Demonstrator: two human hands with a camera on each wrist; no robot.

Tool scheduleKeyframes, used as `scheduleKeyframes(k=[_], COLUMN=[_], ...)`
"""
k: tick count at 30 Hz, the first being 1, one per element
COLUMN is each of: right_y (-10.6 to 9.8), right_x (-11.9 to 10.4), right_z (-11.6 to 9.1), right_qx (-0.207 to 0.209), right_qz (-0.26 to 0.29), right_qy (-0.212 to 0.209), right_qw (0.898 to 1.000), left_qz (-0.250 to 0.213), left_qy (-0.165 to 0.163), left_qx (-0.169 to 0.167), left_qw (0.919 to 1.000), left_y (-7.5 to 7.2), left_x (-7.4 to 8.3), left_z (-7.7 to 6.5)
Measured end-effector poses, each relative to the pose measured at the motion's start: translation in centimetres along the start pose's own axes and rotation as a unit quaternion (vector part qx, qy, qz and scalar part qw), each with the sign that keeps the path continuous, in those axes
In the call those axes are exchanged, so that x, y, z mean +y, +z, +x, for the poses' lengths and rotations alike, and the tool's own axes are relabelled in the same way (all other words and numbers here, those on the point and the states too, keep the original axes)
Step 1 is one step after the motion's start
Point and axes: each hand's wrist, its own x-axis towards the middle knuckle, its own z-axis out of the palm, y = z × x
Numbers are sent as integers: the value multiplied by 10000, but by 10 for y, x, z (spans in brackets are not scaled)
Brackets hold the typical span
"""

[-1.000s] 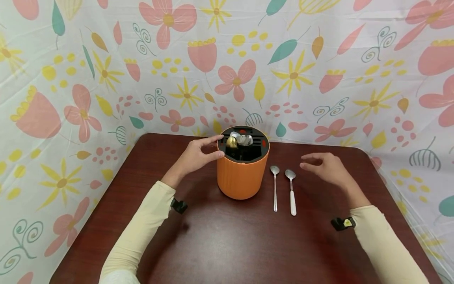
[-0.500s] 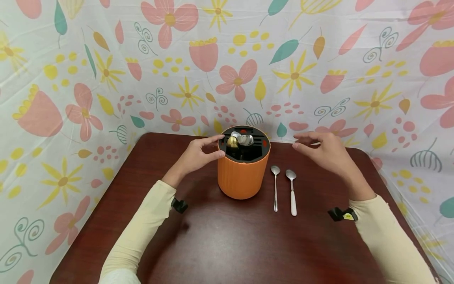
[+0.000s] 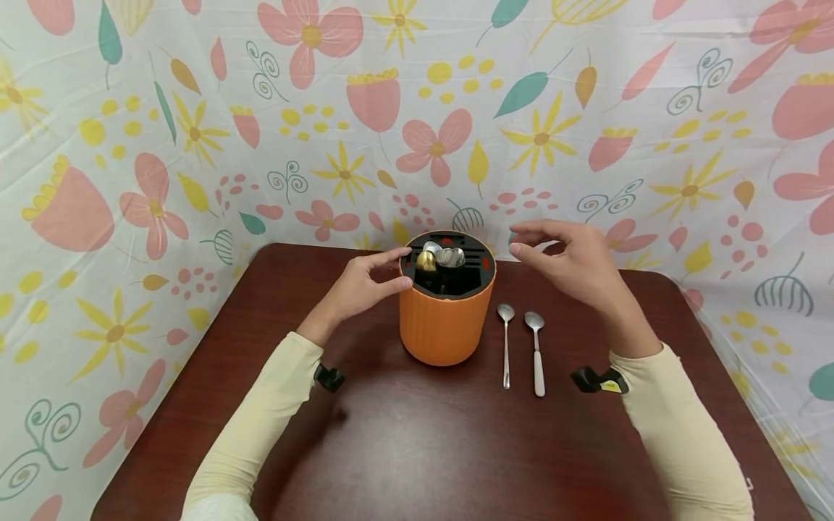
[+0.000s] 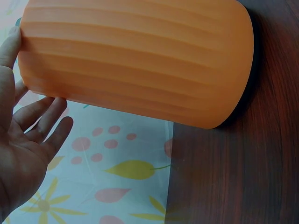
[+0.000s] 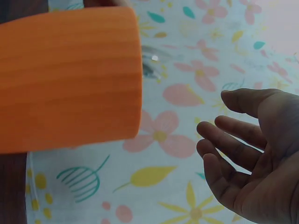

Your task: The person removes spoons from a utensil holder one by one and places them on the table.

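Note:
An orange utensil holder (image 3: 443, 329) with a black slotted top stands upright on the table. Bowls of a gold spoon (image 3: 426, 261) and silver spoons (image 3: 451, 257) stick up out of it. My left hand (image 3: 355, 289) touches the left side of its rim with thumb and fingertips, the fingers spread and fairly straight. To the right of the holder, my right hand (image 3: 576, 264) hangs in the air with loosely bent fingers and nothing in them. Two spoons lie beside the holder: a slim silver spoon (image 3: 505, 347) and a spoon with a white handle (image 3: 537, 369).
The dark reddish-brown table (image 3: 404, 449) has rounded far corners. A white curtain with a flower print (image 3: 260, 130) surrounds its back and sides, close behind the holder.
My right hand has risen and moved left, from beside the loose spoons toward the holder's top. My left hand, the holder and the spoons have stayed in place.

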Motion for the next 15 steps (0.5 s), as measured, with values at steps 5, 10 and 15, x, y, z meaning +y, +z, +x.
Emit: scheduleKeyframes(k=[5, 10, 15], right_y=[4, 10, 18], right_x=[-12, -23, -25], right_z=[5, 12, 17], right_qx=[-21, -38, -156], right_qz=[131, 274, 344], right_qy=[-205, -532, -694], right_qw=[9997, 9982, 9969], left_qz=[-72, -35, -124], left_qy=[79, 73, 18], left_qx=[36, 51, -6], left_qw=[9999, 10000, 9999], left_y=[1, 0, 0], left_x=[-1, -1, -1], left_z=[0, 0, 1])
